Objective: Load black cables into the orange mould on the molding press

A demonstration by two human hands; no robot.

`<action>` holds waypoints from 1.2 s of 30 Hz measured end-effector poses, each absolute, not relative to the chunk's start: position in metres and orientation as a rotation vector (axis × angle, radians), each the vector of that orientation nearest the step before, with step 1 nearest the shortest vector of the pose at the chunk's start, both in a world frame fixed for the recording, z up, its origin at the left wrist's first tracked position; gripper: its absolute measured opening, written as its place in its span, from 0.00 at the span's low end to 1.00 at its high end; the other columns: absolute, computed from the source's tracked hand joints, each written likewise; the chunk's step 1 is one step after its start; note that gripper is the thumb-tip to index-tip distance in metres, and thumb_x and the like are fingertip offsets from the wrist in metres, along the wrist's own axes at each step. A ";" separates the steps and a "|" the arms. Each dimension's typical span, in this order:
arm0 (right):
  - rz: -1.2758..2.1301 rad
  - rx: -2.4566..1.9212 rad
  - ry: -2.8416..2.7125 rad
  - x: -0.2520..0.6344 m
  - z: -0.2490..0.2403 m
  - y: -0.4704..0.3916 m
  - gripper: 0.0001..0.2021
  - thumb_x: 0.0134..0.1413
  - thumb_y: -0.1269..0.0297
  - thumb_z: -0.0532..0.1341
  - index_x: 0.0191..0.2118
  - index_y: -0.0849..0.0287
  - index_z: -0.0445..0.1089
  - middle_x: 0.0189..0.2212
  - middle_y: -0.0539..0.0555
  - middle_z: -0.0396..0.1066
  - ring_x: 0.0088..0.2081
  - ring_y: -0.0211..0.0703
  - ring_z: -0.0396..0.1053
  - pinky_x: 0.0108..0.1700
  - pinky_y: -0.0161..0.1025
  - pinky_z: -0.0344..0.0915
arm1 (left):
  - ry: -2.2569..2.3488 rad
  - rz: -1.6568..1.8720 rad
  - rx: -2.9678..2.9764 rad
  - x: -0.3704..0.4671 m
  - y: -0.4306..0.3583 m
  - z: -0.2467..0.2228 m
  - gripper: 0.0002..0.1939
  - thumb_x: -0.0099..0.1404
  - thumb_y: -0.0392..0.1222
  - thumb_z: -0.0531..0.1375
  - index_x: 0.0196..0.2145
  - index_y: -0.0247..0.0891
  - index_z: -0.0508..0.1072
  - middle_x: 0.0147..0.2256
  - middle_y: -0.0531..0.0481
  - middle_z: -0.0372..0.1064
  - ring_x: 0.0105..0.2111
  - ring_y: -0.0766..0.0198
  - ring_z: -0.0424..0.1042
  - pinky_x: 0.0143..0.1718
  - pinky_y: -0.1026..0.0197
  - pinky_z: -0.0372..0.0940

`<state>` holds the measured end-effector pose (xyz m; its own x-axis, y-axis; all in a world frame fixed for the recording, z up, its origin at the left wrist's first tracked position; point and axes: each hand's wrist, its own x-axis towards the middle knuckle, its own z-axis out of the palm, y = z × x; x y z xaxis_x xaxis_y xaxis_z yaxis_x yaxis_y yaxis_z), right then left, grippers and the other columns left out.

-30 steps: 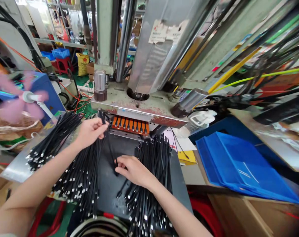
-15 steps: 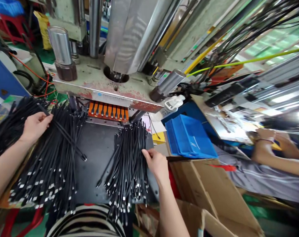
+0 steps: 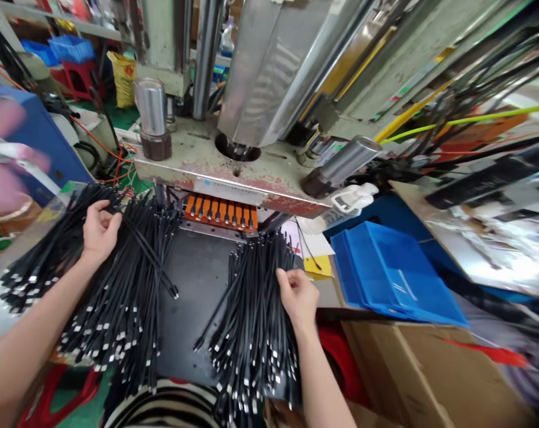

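My left hand [image 3: 100, 232] is above the left-hand piles of black cables, its thumb and index finger apart and no cable visible between them. Under and beside it lie a large pile of black cables [image 3: 117, 297] with silvery plug ends and a second pile [image 3: 32, 261] further left. A few cables slant across the large pile onto the dark metal plate [image 3: 189, 321]. At the right edge of another cable bundle [image 3: 255, 309] rests my right hand [image 3: 299, 297], fingers loosely curled, thumb against the cables. Its inner fingers are partly hidden. Several black connectors sit in the orange mould [image 3: 221, 212] beyond the plate.
A press [image 3: 233, 160] with steel posts rises over the mould. To the right stand blue bins [image 3: 394, 273], a white bottle [image 3: 353, 197] and a cardboard box [image 3: 412, 362]. A blurred pink-and-white shape [image 3: 6, 154] is at far left.
The view has shifted, so the bench appears further right. My left hand has loosened its pinch on a cable, and its fingers have parted. My right hand stays by the right bundle.
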<state>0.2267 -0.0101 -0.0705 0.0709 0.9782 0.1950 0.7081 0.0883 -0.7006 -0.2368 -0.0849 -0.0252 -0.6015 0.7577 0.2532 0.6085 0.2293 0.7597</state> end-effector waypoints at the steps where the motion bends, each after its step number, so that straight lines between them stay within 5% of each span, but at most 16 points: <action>1: 0.527 -1.657 -1.591 0.228 -0.074 -0.010 0.20 0.52 0.44 0.58 0.28 0.58 0.66 0.18 0.49 0.65 0.22 0.39 0.62 0.29 0.36 0.59 | 2.275 1.396 1.356 -0.233 -0.087 -0.020 0.22 0.64 0.46 0.56 0.53 0.34 0.61 0.27 0.58 0.60 0.25 0.70 0.60 0.30 0.67 0.58; 5: 0.592 -1.606 -1.303 0.232 -0.087 -0.003 0.21 0.52 0.44 0.57 0.29 0.61 0.68 0.18 0.49 0.63 0.22 0.38 0.60 0.29 0.35 0.58 | 1.889 1.108 1.656 -0.207 -0.083 0.013 0.13 0.63 0.49 0.56 0.38 0.36 0.72 0.26 0.53 0.66 0.24 0.69 0.63 0.28 0.67 0.60; 10: 0.637 -1.599 -1.246 0.238 -0.093 0.001 0.20 0.52 0.46 0.59 0.27 0.62 0.68 0.18 0.47 0.60 0.23 0.37 0.56 0.29 0.34 0.56 | 1.309 0.534 1.915 -0.160 -0.050 0.042 0.10 0.61 0.45 0.59 0.39 0.39 0.75 0.38 0.47 0.73 0.35 0.63 0.71 0.36 0.64 0.66; 18: 0.660 -1.577 -1.320 0.238 -0.091 0.002 0.23 0.53 0.43 0.57 0.26 0.61 0.68 0.19 0.49 0.62 0.22 0.37 0.56 0.28 0.34 0.56 | 1.177 0.992 1.700 -0.144 -0.016 0.054 0.08 0.62 0.44 0.60 0.36 0.37 0.73 0.53 0.40 0.66 0.51 0.57 0.69 0.47 0.57 0.66; 22: 0.639 -1.576 -1.348 0.238 -0.089 0.002 0.24 0.52 0.42 0.57 0.26 0.61 0.68 0.19 0.49 0.63 0.22 0.38 0.57 0.28 0.35 0.57 | 1.253 0.939 1.529 -0.154 -0.024 0.053 0.09 0.61 0.46 0.61 0.35 0.37 0.73 0.37 0.45 0.74 0.35 0.63 0.73 0.39 0.61 0.66; 25: 0.564 -1.588 -1.366 0.236 -0.077 0.000 0.23 0.53 0.43 0.57 0.27 0.61 0.69 0.18 0.49 0.62 0.22 0.39 0.58 0.28 0.35 0.57 | 1.383 0.926 1.410 -0.164 -0.028 0.041 0.10 0.59 0.46 0.62 0.34 0.36 0.72 0.28 0.51 0.70 0.24 0.69 0.67 0.29 0.65 0.63; 30: 0.601 -1.388 -1.756 0.205 -0.033 0.011 0.19 0.56 0.48 0.55 0.35 0.60 0.71 0.20 0.50 0.67 0.22 0.41 0.63 0.28 0.36 0.60 | 1.541 1.069 1.132 -0.163 -0.019 0.018 0.13 0.53 0.46 0.64 0.33 0.36 0.70 0.19 0.58 0.62 0.17 0.72 0.58 0.18 0.69 0.52; 36: 0.582 -1.189 -2.083 0.140 -0.008 0.062 0.17 0.57 0.58 0.54 0.46 0.63 0.69 0.26 0.52 0.72 0.28 0.43 0.69 0.36 0.39 0.64 | 1.567 1.297 0.965 -0.134 0.019 -0.009 0.17 0.59 0.54 0.60 0.31 0.37 0.66 0.18 0.58 0.58 0.16 0.71 0.58 0.18 0.69 0.53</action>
